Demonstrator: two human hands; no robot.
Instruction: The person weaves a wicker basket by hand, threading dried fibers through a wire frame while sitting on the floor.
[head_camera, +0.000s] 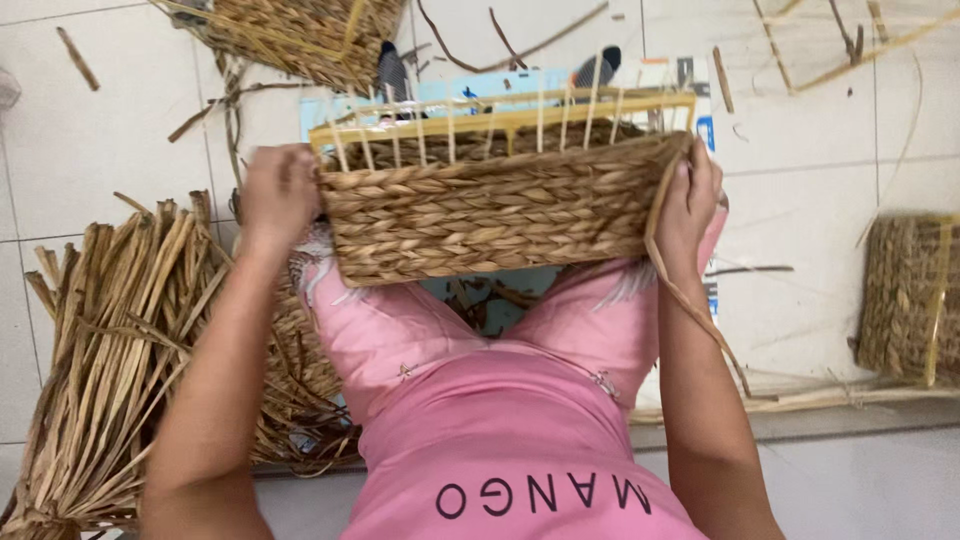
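The right edge cuts off a woven basket (915, 300).

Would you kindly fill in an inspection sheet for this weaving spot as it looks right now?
Surface: white tiled floor, strewn with fibre scraps.
Job's things: half-woven basket with yellow frame resting on the knees; loose strand trailing at the right.
Clutter: bundle of dried fibre, finished basket, another basket.
Grippers: left hand and right hand grip the basket's ends.
Cables: nothing seen.
Surroundings: blue printed sheet under the basket.
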